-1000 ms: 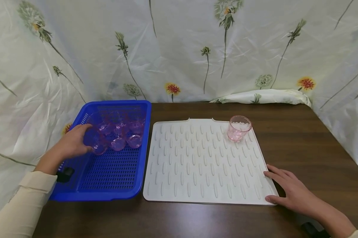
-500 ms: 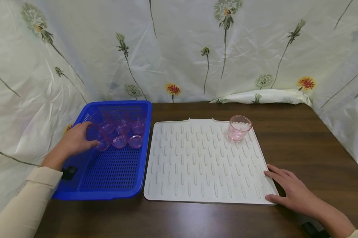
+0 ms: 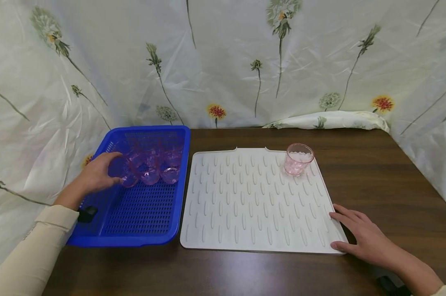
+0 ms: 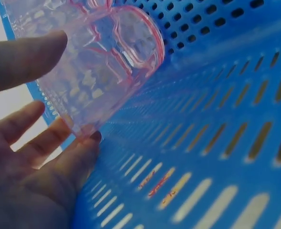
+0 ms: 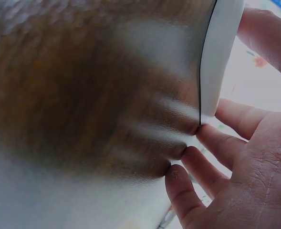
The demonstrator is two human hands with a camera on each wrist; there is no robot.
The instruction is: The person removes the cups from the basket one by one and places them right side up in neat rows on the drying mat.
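In the head view my left hand [image 3: 97,173] is inside the blue basket [image 3: 135,240], its thumb and fingers round the leftmost pink clear glass [image 3: 129,179]. The left wrist view shows that glass [image 4: 90,71] lying between the thumb and the fingertips, close to the basket's slotted wall. More pink glasses [image 3: 170,174] stand packed beside it toward the back of the basket. My right hand [image 3: 367,236] rests at the right edge of the white ridged draining mat [image 3: 250,205], fingers extended. The right wrist view has its fingertips against the dark tabletop and the mat's edge.
One pink glass [image 3: 298,160] stands at the mat's far right corner. A floral sheet [image 3: 223,61] hangs behind and at both sides, with a rolled fold [image 3: 330,120] at the back of the wooden table [image 3: 386,172].
My left hand has shifted slightly right and away from me, and the glass at its fingers has come a little closer to the others. My right hand keeps its place.
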